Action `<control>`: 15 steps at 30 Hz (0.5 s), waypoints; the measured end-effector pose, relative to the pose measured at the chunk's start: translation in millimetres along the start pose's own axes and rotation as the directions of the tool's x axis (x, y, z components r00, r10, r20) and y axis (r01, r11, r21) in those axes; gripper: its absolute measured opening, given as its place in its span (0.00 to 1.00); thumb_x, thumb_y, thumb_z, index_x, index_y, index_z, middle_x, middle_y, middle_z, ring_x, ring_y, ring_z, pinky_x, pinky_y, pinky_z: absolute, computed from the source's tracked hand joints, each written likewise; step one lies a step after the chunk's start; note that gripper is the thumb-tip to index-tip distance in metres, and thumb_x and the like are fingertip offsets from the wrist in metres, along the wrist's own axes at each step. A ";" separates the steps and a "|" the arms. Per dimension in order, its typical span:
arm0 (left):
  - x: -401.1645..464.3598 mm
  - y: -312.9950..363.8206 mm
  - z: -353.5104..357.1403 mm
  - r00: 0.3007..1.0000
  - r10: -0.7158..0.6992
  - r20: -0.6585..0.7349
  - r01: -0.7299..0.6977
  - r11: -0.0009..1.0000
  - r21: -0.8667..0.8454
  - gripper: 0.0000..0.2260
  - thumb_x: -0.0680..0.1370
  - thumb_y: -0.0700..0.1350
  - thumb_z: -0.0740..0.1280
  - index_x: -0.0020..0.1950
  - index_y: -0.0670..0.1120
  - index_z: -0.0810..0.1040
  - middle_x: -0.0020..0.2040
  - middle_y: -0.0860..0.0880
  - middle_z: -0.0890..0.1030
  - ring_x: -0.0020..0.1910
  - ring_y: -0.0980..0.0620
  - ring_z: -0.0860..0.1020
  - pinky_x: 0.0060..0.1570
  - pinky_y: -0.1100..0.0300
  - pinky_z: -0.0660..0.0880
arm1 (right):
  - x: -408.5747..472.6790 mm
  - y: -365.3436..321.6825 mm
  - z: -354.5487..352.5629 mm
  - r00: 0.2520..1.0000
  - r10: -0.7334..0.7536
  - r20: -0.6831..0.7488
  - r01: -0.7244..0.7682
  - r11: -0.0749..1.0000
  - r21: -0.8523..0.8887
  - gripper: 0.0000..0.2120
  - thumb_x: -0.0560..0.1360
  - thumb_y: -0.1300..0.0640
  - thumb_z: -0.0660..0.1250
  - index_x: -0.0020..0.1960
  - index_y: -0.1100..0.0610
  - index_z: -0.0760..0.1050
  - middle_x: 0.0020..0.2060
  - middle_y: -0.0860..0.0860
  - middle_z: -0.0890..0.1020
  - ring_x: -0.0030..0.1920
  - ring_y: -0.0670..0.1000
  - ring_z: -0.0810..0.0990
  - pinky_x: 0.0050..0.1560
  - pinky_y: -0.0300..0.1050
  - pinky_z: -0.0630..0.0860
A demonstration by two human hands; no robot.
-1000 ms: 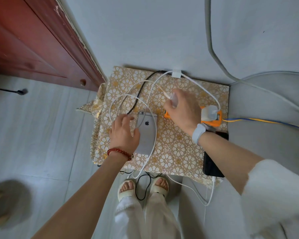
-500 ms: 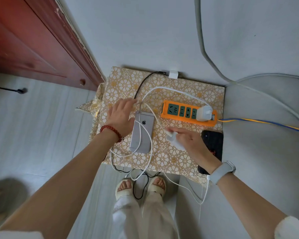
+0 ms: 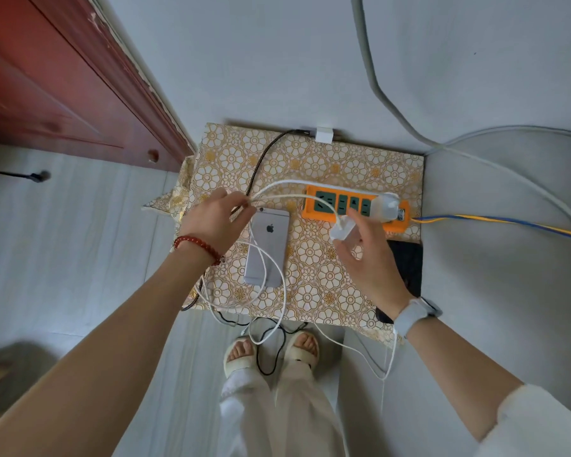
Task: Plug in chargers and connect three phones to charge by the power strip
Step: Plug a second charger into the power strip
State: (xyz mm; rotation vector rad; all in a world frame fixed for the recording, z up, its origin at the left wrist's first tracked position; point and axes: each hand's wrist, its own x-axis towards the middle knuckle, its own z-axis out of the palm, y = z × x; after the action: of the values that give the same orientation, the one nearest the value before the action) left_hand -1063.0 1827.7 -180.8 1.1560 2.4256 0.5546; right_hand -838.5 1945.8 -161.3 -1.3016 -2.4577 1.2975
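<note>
Head view, starting nearest you: loose white and black cable loops [image 3: 271,334] hang off the table's front edge down by your sandalled feet, slack that probably needs sorting before each lead reaches its phone. Just beyond, your right hand [image 3: 370,262] pinches a small white charger plug [image 3: 342,229] between thumb and fingertips, held just short of the orange power strip with green sockets [image 3: 330,206], likely so you can line up the prongs with a free socket. Under your right wrist lies a black phone [image 3: 406,262], partly hidden. Your left hand [image 3: 211,219] grips the white cables and the black braided cable [image 3: 264,159] together just left of the silver phone lying face down [image 3: 267,249], seemingly to keep them from tangling. Farther on, a white adapter [image 3: 384,207] already sits in the strip's right end, beside its blue-and-yellow cord [image 3: 495,222]. At the far edge of the gold floral tablecloth [image 3: 343,166], a white block [image 3: 323,135] sits by the wall; you cannot tell whether it is another charger. A third phone is not visible.
</note>
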 end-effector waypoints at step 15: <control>-12.5 34.6 -43.7 0.972 -0.024 0.234 0.142 0.852 -0.504 0.09 0.78 0.44 0.60 0.38 0.50 0.75 0.31 0.55 0.77 0.22 0.62 0.70 0.23 0.73 0.64 | 6.3 -47.0 -35.2 0.761 -0.358 -0.542 0.327 0.932 -0.157 0.09 0.76 0.63 0.57 0.43 0.66 0.74 0.39 0.60 0.78 0.41 0.54 0.74 0.43 0.49 0.72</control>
State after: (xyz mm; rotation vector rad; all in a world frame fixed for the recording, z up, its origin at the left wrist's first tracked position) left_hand -1055.8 1830.0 -124.1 0.8234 1.9479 0.9297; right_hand -858.3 1959.7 -107.4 -0.9825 -2.1612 0.6362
